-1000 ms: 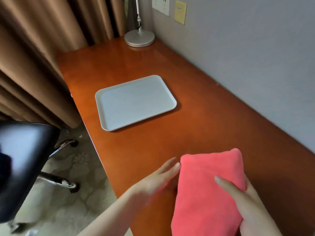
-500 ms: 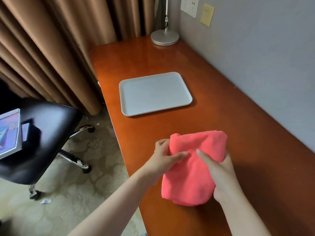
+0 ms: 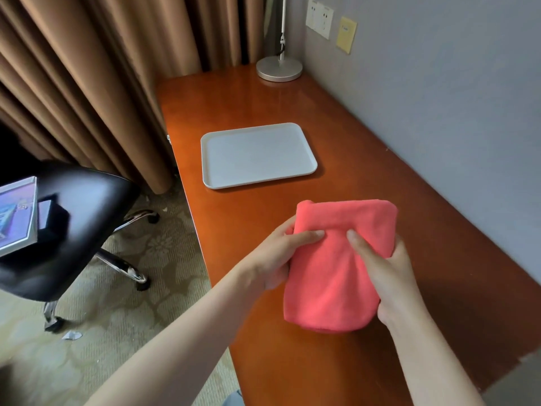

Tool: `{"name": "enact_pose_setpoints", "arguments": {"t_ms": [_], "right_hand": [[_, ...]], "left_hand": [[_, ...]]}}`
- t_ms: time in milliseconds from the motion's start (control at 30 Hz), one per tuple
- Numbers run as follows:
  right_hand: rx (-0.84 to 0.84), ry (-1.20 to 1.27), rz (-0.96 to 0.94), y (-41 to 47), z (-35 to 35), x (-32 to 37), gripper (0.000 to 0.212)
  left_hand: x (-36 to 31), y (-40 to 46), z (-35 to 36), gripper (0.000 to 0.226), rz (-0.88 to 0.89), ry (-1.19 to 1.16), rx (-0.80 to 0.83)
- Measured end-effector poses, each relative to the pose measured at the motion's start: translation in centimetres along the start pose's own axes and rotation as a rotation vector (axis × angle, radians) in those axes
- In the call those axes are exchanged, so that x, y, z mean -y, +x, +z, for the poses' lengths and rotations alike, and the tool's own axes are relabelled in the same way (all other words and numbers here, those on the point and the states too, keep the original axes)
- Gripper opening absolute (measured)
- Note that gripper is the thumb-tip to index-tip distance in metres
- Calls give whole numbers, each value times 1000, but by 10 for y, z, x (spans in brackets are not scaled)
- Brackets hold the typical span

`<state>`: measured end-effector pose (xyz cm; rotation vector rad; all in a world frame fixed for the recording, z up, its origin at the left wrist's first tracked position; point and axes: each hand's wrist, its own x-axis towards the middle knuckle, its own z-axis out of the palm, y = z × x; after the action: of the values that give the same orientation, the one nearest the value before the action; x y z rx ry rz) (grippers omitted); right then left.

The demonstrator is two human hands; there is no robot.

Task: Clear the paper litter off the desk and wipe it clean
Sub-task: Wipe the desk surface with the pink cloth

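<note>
Here, cloth [image 3: 336, 268] between gripping fingers [image 3: 307, 235]

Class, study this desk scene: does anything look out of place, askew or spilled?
On the desk, nothing is spilled. The tray lies slightly askew to the desk edge. Paper scraps lie on the carpet by the chair. Both the left hand and right hand grip the cloth.

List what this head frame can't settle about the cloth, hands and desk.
- Desk under the pink cloth: covered by the cloth.
- Left hand and right hand fingers behind the cloth: hidden; only thumbs show.
- Yellow note on the wall: writing too small.
- Lamp head: cut off by top edge.
</note>
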<state>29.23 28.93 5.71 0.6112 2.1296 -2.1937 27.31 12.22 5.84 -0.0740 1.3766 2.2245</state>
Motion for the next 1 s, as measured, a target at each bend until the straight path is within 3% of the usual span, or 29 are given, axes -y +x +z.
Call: {"name": "enact_pose_setpoints", "arguments": {"t_ms": [100, 267, 333, 400, 467, 533, 633, 767, 900, 1000], "right_hand": [[-4, 6, 13, -9, -30, 7, 59], [200, 142, 201, -21, -84, -15, 100], [327, 252, 286, -28, -96, -26, 98], [380, 297, 328, -33, -103, -34, 82], [361, 267, 366, -34, -105, -39, 63], [271, 169, 355, -32, -99, -43, 58], [102, -16, 220, -23, -69, -38, 49], [156, -207, 46, -1, -5, -21, 33], [266, -367, -51, 23, 57, -5, 46], [258, -921, -110, 34, 94, -15, 69]], "left_hand": [[1, 0, 29, 28, -33, -24, 102], [18, -2, 76, 26, -81, -28, 225], [25, -2, 81, 24, -92, -33, 236], [30, -4, 78, 22, -84, -34, 205], [33, -8, 69, 20, -72, -42, 112], [35, -14, 52, 19, -64, -28, -24], [36, -25, 20, 22, -67, 64, -283], [22, -31, -19, 17, 16, 81, -566], [1, -29, -66, 36, 94, 125, -769], [3, -25, -95, 59, -16, 428, -943]]}}
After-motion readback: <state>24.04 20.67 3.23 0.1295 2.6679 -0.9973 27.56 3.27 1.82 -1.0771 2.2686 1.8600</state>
